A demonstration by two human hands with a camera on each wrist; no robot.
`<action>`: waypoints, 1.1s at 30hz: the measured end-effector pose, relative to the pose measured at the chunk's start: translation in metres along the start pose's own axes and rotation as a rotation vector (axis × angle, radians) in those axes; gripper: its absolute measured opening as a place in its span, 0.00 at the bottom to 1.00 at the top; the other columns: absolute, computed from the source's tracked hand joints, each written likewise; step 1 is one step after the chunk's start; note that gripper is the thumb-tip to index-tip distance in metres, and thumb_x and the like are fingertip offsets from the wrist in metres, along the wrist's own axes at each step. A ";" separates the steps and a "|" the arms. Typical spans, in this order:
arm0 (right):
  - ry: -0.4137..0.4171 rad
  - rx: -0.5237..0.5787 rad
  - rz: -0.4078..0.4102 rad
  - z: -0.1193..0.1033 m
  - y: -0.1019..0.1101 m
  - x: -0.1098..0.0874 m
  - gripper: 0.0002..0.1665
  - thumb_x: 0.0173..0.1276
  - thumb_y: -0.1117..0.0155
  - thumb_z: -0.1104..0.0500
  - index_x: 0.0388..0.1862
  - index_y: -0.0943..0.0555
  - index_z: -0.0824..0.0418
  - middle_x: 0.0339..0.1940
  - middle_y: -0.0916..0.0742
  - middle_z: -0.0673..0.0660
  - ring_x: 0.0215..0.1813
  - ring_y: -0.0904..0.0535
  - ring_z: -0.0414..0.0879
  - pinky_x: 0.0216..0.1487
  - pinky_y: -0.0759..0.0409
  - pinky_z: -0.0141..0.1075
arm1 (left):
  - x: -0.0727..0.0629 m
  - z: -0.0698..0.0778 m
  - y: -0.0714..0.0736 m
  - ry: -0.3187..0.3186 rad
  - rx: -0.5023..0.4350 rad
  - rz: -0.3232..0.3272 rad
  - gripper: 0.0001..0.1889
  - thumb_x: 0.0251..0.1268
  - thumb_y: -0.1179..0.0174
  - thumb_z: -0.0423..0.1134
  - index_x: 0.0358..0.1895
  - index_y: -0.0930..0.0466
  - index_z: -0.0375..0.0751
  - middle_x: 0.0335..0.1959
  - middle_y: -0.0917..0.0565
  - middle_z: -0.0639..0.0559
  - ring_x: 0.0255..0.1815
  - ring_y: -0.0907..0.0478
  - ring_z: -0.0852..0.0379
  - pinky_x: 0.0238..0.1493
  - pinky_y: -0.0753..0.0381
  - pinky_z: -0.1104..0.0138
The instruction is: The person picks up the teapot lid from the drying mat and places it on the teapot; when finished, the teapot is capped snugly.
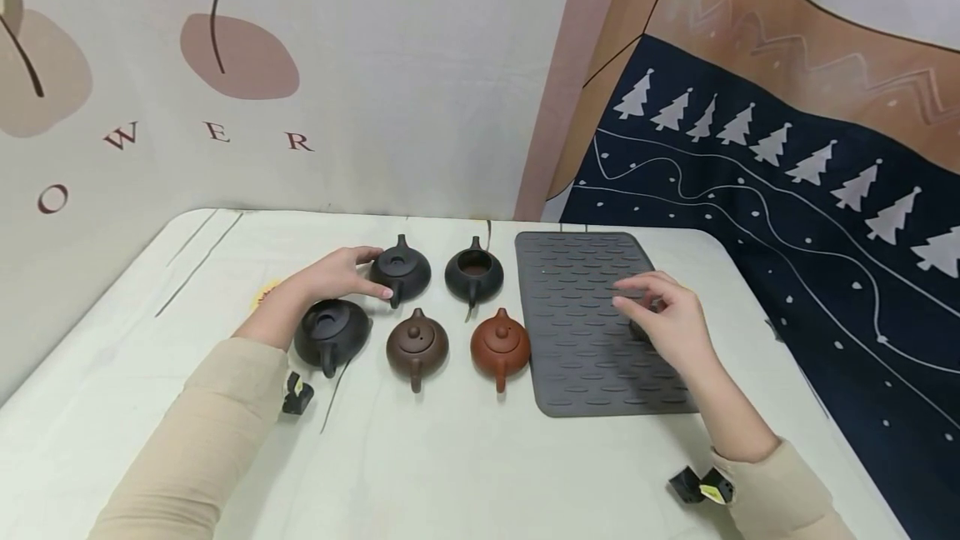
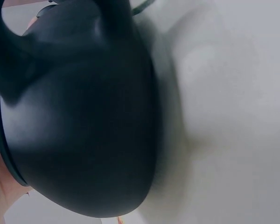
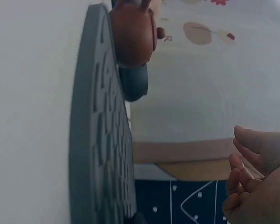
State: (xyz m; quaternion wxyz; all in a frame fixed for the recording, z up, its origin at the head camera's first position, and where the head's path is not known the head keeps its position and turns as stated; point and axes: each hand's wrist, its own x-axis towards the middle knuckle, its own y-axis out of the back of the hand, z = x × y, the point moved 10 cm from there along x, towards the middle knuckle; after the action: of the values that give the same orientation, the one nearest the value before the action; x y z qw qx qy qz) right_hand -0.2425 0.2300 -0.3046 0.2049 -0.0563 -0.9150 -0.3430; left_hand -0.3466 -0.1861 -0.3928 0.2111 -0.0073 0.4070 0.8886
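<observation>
My left hand (image 1: 330, 275) spans the left side of the back-left black teapot (image 1: 405, 265), thumb by its handle and fingers at its far side. A second black teapot (image 1: 330, 332) stands under that wrist and fills much of the left wrist view. A lidless black teapot (image 1: 474, 273) stands to the right of the held one. Over the grey mat (image 1: 581, 357) hovers my right hand (image 1: 667, 315), thumb and forefinger apart, with nothing between them. A small dark thing (image 1: 639, 330) shows on the mat, partly hidden by that hand.
Nearer me stand a dark brown teapot (image 1: 417, 346) and a reddish-brown teapot (image 1: 501, 344), the latter beside the mat's left edge. A printed cloth wall (image 1: 420, 90) rises behind the white table (image 1: 420, 465).
</observation>
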 end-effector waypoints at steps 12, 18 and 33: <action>-0.087 -0.082 0.026 0.043 0.019 -0.013 0.11 0.62 0.30 0.61 0.43 0.15 0.63 0.41 0.18 0.54 0.31 0.30 0.40 0.29 0.35 0.30 | -0.001 0.001 0.000 0.002 -0.001 -0.004 0.51 0.51 0.28 0.51 0.71 0.45 0.26 0.69 0.41 0.27 0.71 0.47 0.33 0.67 0.46 0.43; -0.128 -0.091 0.000 0.058 0.020 -0.013 0.14 0.63 0.31 0.59 0.46 0.15 0.64 0.40 0.18 0.58 0.32 0.31 0.40 0.29 0.35 0.31 | -0.002 0.002 -0.001 -0.010 0.026 -0.017 0.51 0.52 0.29 0.53 0.71 0.46 0.26 0.69 0.41 0.28 0.71 0.49 0.32 0.66 0.47 0.41; -0.239 -0.112 -0.095 0.096 0.014 -0.016 0.16 0.65 0.32 0.58 0.48 0.17 0.66 0.44 0.20 0.61 0.34 0.31 0.48 0.24 0.32 0.33 | -0.008 0.032 0.011 -0.086 0.006 0.088 0.47 0.55 0.30 0.50 0.73 0.44 0.34 0.72 0.41 0.36 0.73 0.49 0.39 0.68 0.46 0.45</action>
State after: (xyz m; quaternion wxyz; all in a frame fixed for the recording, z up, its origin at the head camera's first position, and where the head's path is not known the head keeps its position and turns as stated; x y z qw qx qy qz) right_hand -0.2567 0.3033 -0.3681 0.0746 -0.0649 -0.9138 -0.3938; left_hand -0.3382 -0.1722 -0.3622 0.1892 0.0495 0.4000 0.8954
